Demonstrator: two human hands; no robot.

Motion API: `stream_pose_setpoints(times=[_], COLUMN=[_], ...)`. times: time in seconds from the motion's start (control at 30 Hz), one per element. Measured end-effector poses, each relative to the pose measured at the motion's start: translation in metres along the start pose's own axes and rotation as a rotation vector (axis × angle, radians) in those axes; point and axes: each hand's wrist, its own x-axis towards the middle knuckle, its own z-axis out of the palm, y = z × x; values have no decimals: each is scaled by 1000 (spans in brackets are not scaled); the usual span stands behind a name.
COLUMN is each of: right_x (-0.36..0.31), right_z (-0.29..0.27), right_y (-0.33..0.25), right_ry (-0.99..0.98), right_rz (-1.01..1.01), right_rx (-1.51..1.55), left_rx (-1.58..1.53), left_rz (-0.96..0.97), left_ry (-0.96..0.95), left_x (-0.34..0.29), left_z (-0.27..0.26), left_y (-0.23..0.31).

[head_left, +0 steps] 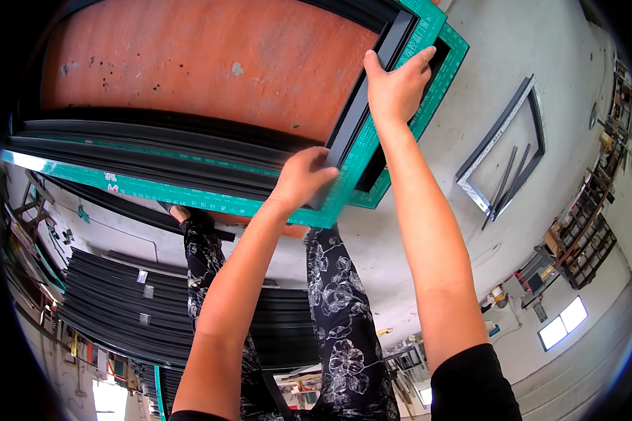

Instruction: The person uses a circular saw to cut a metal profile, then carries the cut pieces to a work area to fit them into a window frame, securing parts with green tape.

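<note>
A large dark window frame [211,184] with green printed film along its faces lies in front of me. My right hand [398,88] grips its right side member from above, thumb on the inner side and fingers over the outer edge. Near the closest inner corner, my left hand [303,181] is closed on the same member, its fingers bent over the inner rim and its thumb across a dark grey strip [358,105] set along that side. What lies under the left palm is hidden. Another green-filmed frame [435,91] shows beneath.
A reddish-orange panel [203,63] shows through the frame's opening. To the right, a smaller frame [537,119] with loose dark strips [505,179] lies on the pale floor. Long black profiles [133,302] are stacked at lower left. A rack [590,245] stands at far right.
</note>
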Motion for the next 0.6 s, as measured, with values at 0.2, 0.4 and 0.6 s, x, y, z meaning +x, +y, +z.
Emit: stream_pose_setpoints(times=[0.2,0.4,0.6], right_x=[5,4,6], right_z=[-6,-6,2], right_y=[-2,3,16], right_ry=[-152,-196,-165], right_rz=[200,248,156], right_rx=[-16,80,57], left_rx=[71,76,202], left_rz=[15,13,69], left_ry=[29,49,178], left_x=[2,1,-1], left_z=[2,6,22], left_y=[0,5,1])
